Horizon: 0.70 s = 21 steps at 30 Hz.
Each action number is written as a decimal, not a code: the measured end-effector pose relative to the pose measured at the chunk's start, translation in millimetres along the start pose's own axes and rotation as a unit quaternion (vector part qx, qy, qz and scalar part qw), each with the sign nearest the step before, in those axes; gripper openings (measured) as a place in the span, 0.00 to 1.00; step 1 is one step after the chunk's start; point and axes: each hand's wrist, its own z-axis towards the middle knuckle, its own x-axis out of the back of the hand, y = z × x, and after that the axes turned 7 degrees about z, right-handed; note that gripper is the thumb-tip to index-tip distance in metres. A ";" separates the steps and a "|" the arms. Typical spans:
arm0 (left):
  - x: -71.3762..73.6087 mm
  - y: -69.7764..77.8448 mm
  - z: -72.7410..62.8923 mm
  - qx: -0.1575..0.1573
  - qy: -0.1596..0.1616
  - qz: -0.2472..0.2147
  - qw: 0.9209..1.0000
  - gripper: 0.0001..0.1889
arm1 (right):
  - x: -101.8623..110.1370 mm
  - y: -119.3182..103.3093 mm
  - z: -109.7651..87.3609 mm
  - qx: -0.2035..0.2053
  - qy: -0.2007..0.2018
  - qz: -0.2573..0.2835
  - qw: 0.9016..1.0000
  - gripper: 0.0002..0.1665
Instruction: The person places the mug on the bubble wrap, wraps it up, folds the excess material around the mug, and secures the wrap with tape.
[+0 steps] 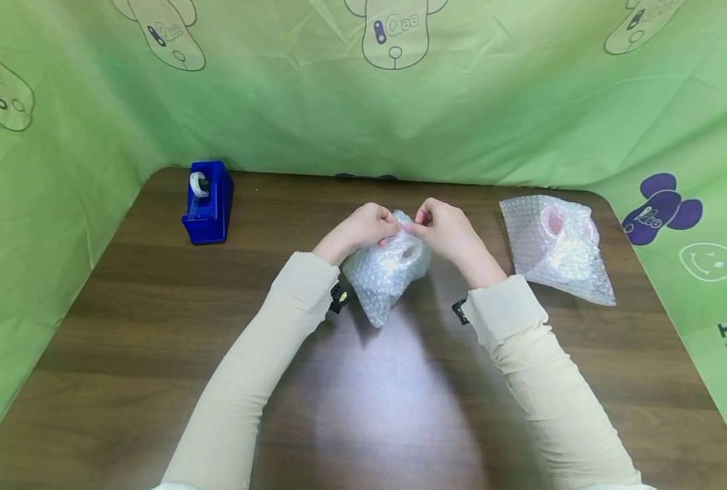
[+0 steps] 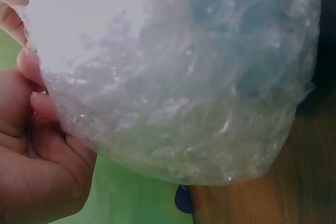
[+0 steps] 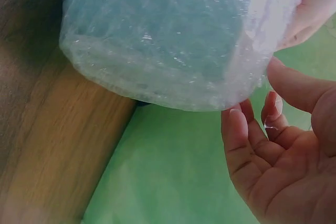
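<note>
A bubble-wrapped bundle [image 1: 384, 269] stands near the middle of the table, between the two hands. Something blue-green shows blurred through the wrap [image 3: 157, 30] in the right wrist view, and its kind cannot be made out. My left hand [image 1: 366, 228] pinches the bundle's upper edge with curled fingers. Opposite it, my right hand [image 1: 452, 231] holds the same edge between thumb and fingertips. A small clear scrap, perhaps tape [image 3: 270, 126], clings to one right fingertip. At the right of the table lies a second bubble-wrap package [image 1: 559, 248] around a pink, round-rimmed thing.
A blue tape dispenser [image 1: 209, 204] with a white roll stands at the table's back left. Green printed cloth [image 1: 290, 116] hangs behind the wooden table [image 1: 155, 327] and along both sides. Black wrist cameras [image 1: 337, 298] sit under the cuffs.
</note>
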 end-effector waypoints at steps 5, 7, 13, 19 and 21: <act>2.2 -1.3 -0.4 -0.001 -0.025 -0.017 1.000 0.14 | -1.3 1.7 2.4 -0.004 0.002 -0.009 1.000 0.13; 4.0 -2.1 -1.7 -0.005 -0.043 -0.027 0.999 0.15 | -0.5 1.8 2.6 -0.006 0.000 -0.012 1.000 0.13; 4.7 -0.2 -4.5 -0.008 -0.071 -0.049 0.996 0.17 | 2.7 1.9 4.8 -0.014 -0.011 -0.010 1.000 0.14; 0.6 2.8 -2.3 0.002 -0.051 -0.041 0.998 0.19 | 3.2 5.4 9.7 -0.012 -0.003 -0.003 1.000 0.17; 0.3 3.3 -2.0 0.008 -0.049 -0.039 0.998 0.18 | 2.2 7.1 10.7 -0.012 0.006 0.002 1.000 0.18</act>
